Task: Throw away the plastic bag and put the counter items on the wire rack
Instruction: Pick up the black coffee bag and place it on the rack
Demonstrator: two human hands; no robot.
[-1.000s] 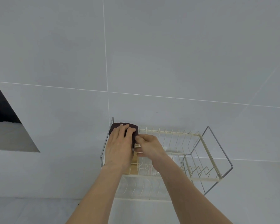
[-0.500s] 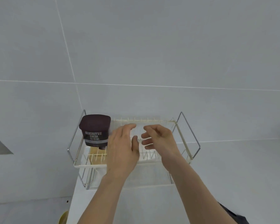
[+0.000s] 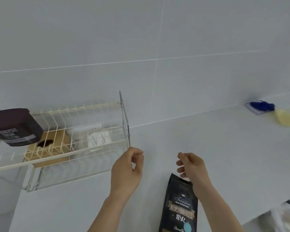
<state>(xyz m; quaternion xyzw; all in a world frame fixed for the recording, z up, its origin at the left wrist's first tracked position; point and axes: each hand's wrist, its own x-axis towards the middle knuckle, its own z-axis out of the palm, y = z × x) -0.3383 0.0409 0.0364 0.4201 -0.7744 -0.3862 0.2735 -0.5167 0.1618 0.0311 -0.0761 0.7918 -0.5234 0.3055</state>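
Coffee bag (image 3: pixel 178 205): upright, next up
Right hand (image 3: pixel 192 166): loose, empty, above it; grip near top
Left hand (image 3: pixel 126 171): curled, empty
Rack (image 3: pixel 94 114): cocoa tub (image 3: pixel 15 127) on it, room beside

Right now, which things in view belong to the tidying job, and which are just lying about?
Part of the job:
wire rack
cocoa tub, already on the rack
coffee bag, standing on the counter below the right hand
left hand, empty

Just lying about:
blue item and yellow item at the far right, too blurred to identify
wooden box under the rack
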